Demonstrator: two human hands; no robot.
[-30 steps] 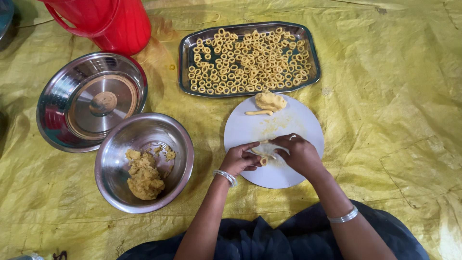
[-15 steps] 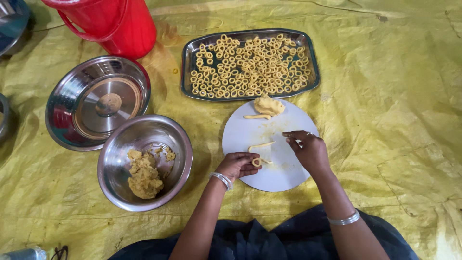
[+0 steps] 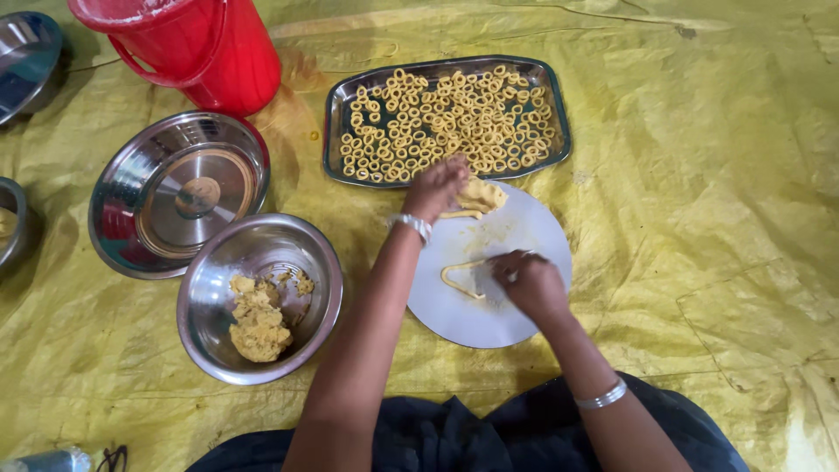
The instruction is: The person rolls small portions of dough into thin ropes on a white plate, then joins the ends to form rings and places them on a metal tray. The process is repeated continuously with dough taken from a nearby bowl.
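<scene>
A crinkled yellow sheet (image 3: 699,218) covers the floor. On it sit a red bucket (image 3: 205,48), a ring-filled tray (image 3: 336,96), a white board (image 3: 524,236) and steel bowls (image 3: 210,297).

Left hand (image 3: 434,186) up by tray of rings (image 3: 447,118), touching dough lump (image 3: 479,196). Right hand (image 3: 527,281) pressing thin dough strip (image 3: 461,277) on round white board (image 3: 516,232), middle of frame.

No packages, labels, signs or screens to be seen here, just bare kitchenware laid out on a sheet.

L hand (image 3: 434,188) moved from dough strip (image 3: 461,278) up to dough lump (image 3: 480,196).
</scene>
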